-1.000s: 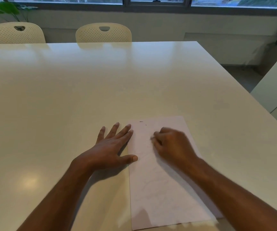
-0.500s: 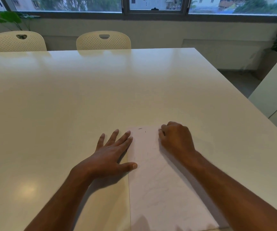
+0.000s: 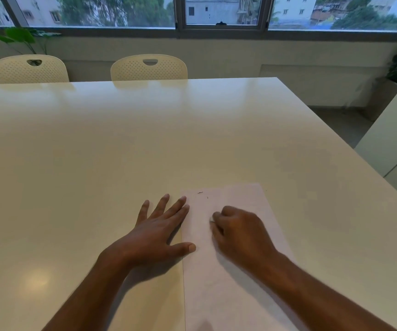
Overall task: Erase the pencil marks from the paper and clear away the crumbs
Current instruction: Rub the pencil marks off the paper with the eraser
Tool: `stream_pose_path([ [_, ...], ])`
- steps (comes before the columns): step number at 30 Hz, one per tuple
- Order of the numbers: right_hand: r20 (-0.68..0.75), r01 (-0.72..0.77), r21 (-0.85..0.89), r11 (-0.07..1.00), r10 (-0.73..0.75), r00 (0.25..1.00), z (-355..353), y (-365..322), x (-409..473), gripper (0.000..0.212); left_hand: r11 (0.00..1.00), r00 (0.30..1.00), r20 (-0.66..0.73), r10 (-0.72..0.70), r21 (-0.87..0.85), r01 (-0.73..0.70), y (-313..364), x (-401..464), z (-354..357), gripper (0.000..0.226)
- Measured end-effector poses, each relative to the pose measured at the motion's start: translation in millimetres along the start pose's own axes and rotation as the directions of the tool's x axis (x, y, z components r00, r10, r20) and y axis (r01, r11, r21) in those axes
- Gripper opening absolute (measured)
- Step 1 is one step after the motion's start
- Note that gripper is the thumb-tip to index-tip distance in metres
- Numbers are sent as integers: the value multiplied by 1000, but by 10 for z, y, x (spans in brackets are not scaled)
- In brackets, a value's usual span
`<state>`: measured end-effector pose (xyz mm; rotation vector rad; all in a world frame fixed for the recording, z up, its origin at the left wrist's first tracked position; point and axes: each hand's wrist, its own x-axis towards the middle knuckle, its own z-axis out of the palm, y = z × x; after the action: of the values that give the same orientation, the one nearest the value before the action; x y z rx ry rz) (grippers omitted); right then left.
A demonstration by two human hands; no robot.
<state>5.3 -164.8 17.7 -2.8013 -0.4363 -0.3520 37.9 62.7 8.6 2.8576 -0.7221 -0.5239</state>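
A pale sheet of paper (image 3: 219,283) lies on the white table in front of me. My left hand (image 3: 154,232) lies flat with fingers spread, its fingertips and thumb pressing the paper's left edge. My right hand (image 3: 240,232) rests on the sheet with fingers curled, pinching a small white eraser (image 3: 211,220) of which only a sliver shows at the fingertips. A few dark crumbs (image 3: 200,192) lie near the paper's far edge. Faint grey marks show on the sheet's near half.
The large white table (image 3: 121,144) stretches far ahead and to the left. Two cream chairs (image 3: 148,68) stand at its far edge under a window. The table's right edge runs diagonally, with a white cabinet (image 3: 393,144) beyond it.
My right hand has slid back from the paper's far right part toward me and left, to mid-sheet. The left hand has stayed in place. The camera has tilted up a little.
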Motion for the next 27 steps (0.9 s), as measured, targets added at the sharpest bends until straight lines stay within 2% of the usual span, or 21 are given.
stream_pose_path([
  [5, -145, -274, -63, 960, 263, 954, -86, 579, 195, 21, 1000, 1000, -7, 2, 0, -2, 6, -16, -8, 95],
  [7, -137, -202, -47, 978, 194, 971, -74, 390, 106, 21, 1000, 1000, -5, -1, 2, 1, 11, -15, -12, 95],
  [10, -26, -49, 17, 999, 50, 998, -13, 63, -128, 25, 1000, 1000, -2, -7, 5, 7, 19, -5, -15, 95],
  [12, -40, -104, 1, 995, 104, 994, -29, 253, -49, 21, 1000, 1000, 0, -8, 5, 8, 15, 0, -18, 94],
  [15, -146, -299, -76, 951, 286, 947, -101, 651, 138, 22, 1000, 1000, 10, -5, 6, 5, 8, 2, -4, 95],
  [17, -149, -246, -72, 966, 234, 961, -95, 528, 96, 20, 1000, 1000, 9, -2, 7, 2, 1, 13, 4, 96],
  [21, -27, -67, -4, 998, 67, 997, -23, 138, -138, 23, 1000, 1000, 2, -1, -4, 1, -11, 15, 10, 96],
  [25, -137, -307, -103, 946, 292, 947, -88, 723, 118, 31, 1000, 1000, 16, 11, -10, -11, -33, 24, 17, 107],
  [27, -162, -315, -128, 941, 293, 942, -100, 718, 130, 29, 1000, 1000, 14, 9, -4, -9, -40, 24, 22, 110],
])
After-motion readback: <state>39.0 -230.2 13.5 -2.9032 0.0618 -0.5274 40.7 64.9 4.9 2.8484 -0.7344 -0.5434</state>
